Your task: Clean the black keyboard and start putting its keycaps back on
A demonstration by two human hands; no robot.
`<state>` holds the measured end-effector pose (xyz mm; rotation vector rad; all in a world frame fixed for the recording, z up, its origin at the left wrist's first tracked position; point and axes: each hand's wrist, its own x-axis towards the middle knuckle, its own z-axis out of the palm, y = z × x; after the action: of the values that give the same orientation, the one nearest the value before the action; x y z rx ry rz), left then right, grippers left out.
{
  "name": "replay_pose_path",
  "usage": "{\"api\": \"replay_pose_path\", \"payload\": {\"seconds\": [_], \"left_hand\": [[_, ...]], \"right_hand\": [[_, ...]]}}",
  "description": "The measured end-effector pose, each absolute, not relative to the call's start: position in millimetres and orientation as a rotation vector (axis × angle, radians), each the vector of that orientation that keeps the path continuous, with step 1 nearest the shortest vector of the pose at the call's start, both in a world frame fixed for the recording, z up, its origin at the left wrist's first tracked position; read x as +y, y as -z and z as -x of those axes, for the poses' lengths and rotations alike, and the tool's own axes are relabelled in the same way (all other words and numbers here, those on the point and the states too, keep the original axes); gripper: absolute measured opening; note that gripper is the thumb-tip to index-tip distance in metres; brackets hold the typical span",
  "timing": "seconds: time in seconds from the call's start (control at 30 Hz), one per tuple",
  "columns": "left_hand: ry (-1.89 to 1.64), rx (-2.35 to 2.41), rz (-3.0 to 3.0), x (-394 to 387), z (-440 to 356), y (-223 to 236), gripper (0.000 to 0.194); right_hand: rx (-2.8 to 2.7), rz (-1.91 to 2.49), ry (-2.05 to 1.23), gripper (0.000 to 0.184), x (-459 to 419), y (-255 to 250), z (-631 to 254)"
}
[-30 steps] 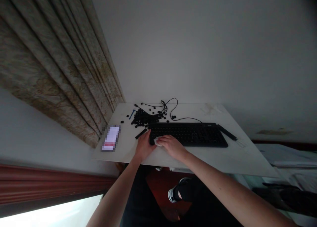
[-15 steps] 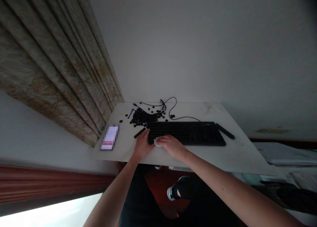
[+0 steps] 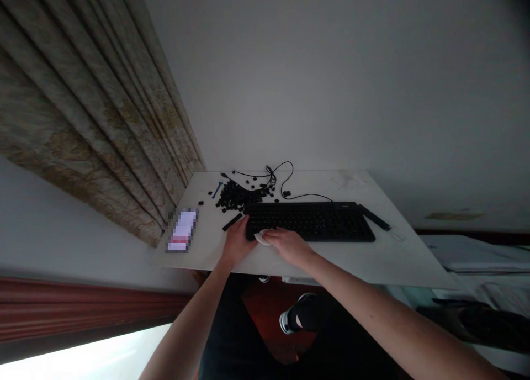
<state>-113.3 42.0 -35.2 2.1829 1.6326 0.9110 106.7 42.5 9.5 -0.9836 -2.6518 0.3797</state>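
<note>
1. The left hand [image 3: 238, 243] rests on the black keyboard's [image 3: 310, 221] left end, lower centre of the frame; its grip can't be told.
2. The right hand [image 3: 287, 246], fingers pressed together, covers a white cloth [image 3: 261, 238] at the keyboard's front edge.
3. Black keycaps [image 3: 237, 196] lie heaped on the counter [image 3: 372, 261], just above left of the keyboard, near a cable [image 3: 285, 173] and a blue tool [image 3: 217, 190].

Left hand [image 3: 238, 243] and right hand [image 3: 289, 246] sat palms down, close together, right reaching leftward toward left. Left forearm [image 3: 186, 319] and right forearm [image 3: 393, 319] bare, angled inward from lower frame edge.
</note>
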Motion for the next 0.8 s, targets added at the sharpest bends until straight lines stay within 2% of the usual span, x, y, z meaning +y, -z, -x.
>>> {"api": "replay_pose_path", "payload": {"seconds": [0.17,0.37,0.6,0.8], "left_hand": [[-0.918,1.637,-2.194,43,113,36,0.075],[-0.894,1.617,-2.181,44,118,37,0.069],[-0.919,1.644,-2.189,42,114,35,0.073],[-0.900,1.637,-2.192,43,117,36,0.070]], "right_hand": [[-2.548,1.016,-0.391,0.047,49,-11,-87],[-2.612,0.947,-0.415,0.034,49,-10,-65],[-2.638,1.035,-0.370,0.044,45,-16,-116],[-2.621,0.983,-0.343,0.045,46,-16,-86]]}}
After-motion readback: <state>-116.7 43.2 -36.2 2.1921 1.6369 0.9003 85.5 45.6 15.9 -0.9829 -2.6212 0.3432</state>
